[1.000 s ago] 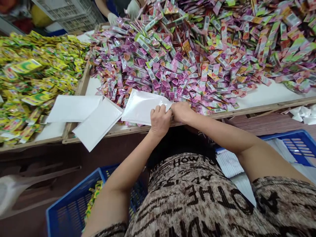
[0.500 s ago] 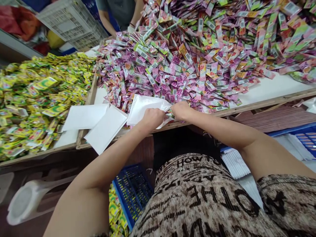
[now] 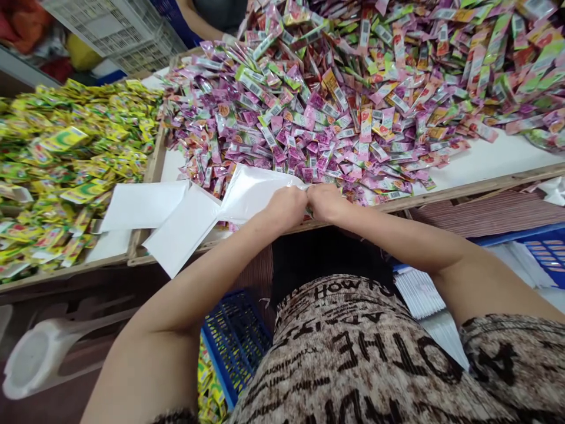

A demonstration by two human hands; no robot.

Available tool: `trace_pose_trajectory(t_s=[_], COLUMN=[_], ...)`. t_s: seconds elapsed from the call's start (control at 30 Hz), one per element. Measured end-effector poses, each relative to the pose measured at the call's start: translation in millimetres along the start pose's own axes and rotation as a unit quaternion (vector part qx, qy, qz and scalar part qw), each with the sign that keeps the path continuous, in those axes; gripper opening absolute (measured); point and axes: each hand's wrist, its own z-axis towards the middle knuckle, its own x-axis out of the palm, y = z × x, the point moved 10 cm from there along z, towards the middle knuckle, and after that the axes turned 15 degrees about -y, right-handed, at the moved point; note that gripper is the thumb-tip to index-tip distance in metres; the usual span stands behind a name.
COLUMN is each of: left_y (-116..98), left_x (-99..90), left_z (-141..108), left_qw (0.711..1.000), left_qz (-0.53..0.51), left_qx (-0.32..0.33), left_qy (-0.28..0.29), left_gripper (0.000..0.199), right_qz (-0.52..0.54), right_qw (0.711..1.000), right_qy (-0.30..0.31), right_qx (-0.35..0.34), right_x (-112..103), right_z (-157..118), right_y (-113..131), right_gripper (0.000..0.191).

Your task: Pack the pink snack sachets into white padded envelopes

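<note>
The white bag (image 3: 249, 191) lies mostly to the left of both hands, by the front edge of the pile of small packets (image 3: 282, 126), with its long way running left to right. The left hand (image 3: 289, 207) is nearer its middle; both it and the right hand (image 3: 327, 203) are curled up close together, pinching the bag's right end, but their fingertips are hidden.

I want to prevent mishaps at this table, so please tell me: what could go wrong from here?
The held white packet might crease or tear where the left hand and right hand meet at its end. The flat white packet overhangs the wooden edge, so a bump could knock it off.
</note>
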Motion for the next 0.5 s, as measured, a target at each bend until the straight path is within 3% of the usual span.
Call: trace_pose_trajectory(t_s=[0.07,0.13,0.2,0.23,0.3,0.37,0.43,0.5], left_y=[-19.2,-36.9,-36.6,-24.8,11.3,32.8,30.8,16.7], left_x=[-12.0,-28.2,-45.7,-52.8,-56.1,-37.2,-11.0,9.2], left_z=[-4.1,-18.6,-40.4,-53.3,-87.2,-110.5,-101.9,-82.2], left_qw=[0.998,0.986,0.961,0.938,0.846,0.723,0.608,0.488], left_qz=[-0.013,-0.055,-0.12,-0.15,-0.214,-0.336,-0.523,-0.688], left_qx=[0.054,0.089,0.05,-0.016,-0.203,-0.334,-0.35,-0.328], left_qy=[-0.043,-0.127,-0.245,-0.313,-0.444,-0.503,-0.483,-0.426], left_gripper=[0.024,0.027,0.025,0.023,0.035,0.061,0.072,0.067], right_qz=[0.025,0.062,0.102,0.118,0.142,0.165,0.196,0.224], right_qw=[0.999,0.996,0.988,0.982,0.971,0.964,0.959,0.952], right_qy=[-0.019,-0.05,-0.096,-0.116,-0.141,-0.151,-0.166,-0.181], right_qx=[0.016,0.032,0.064,0.088,0.132,0.142,0.123,0.102], right_x=[-3.1,-9.3,-20.4,-26.2,-36.1,-44.7,-53.9,-61.0], right_z=[-7.0,-15.0,-24.4,-30.0,-41.3,-49.5,-53.5,-55.6], right_y=[-6.5,-17.1,-30.4,-36.8,-41.4,-30.3,-9.1,10.8], right_gripper=[0.022,0.022,0.025,0.03,0.043,0.05,0.05,0.049])
